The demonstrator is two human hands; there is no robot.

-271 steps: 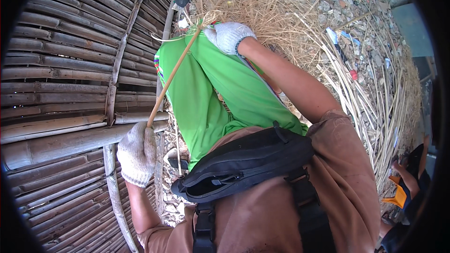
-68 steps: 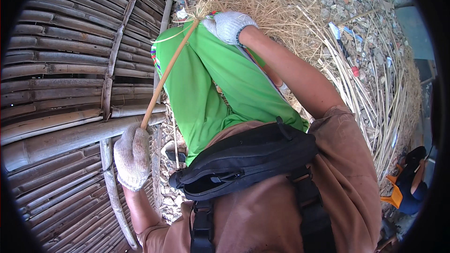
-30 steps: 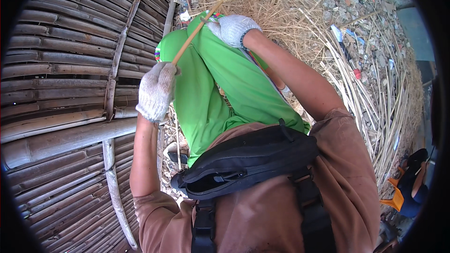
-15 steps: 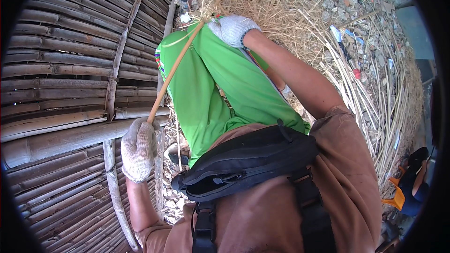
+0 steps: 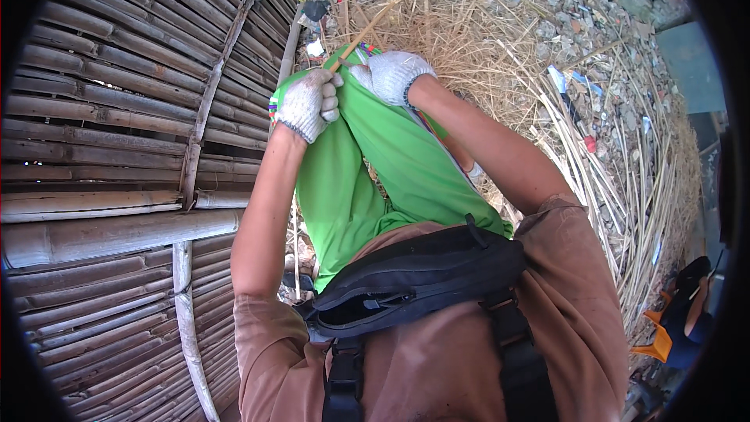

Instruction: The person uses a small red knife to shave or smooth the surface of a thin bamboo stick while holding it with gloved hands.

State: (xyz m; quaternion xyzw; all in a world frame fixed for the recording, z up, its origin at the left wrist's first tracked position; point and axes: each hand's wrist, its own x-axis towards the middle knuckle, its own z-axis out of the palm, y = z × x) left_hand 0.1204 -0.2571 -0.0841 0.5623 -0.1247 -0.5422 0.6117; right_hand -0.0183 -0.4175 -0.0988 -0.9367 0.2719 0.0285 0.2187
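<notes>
My left hand (image 5: 307, 103), in a white knitted glove, is closed round the near end of a thin tan bamboo strip (image 5: 366, 34). The strip slants up and away past my knees. My right hand (image 5: 393, 76), gloved likewise, rests at the knee of my green trousers (image 5: 344, 164), right beside the left one. Its fingers are curled by the strip; what they grip is hidden under the glove.
A bamboo slat wall (image 5: 109, 117) runs along my left. Straw-like shavings (image 5: 437, 39) cover the rubble ground ahead. A pile of long pale strips (image 5: 617, 211) lies to my right. A black waist bag (image 5: 422, 273) crosses my lap, and an orange object (image 5: 658, 336) sits at far right.
My left hand has moved forward from beside my hip to the knees, close to my right hand. The bamboo strip now extends away beyond the hands instead of back toward my hip.
</notes>
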